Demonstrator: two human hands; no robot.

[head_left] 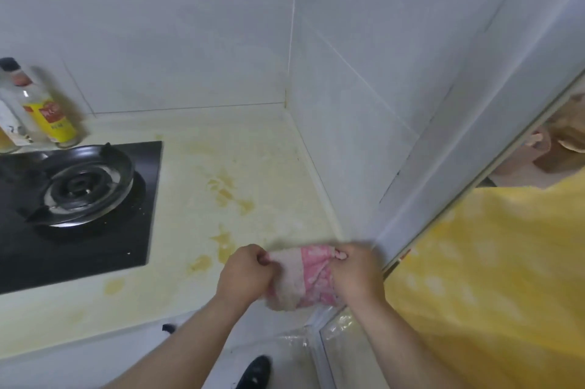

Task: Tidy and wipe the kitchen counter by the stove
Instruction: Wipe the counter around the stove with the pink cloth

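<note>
A pink and off-white cloth (304, 278) is stretched between both hands above the front right part of the counter. My left hand (245, 274) grips its left edge and my right hand (354, 271) grips its right edge. The pale counter (240, 154) bears several yellowish stains (226, 189) between the stove and the right wall. The black gas stove (76, 198) with its round burner fills the left side.
Bottles stand at the back left behind the stove, one with a yellow label (47, 110). Tiled walls close the back and the right (348, 103). A yellow garment (493, 278) fills the lower right. A dark shoe (256, 371) shows on the floor below.
</note>
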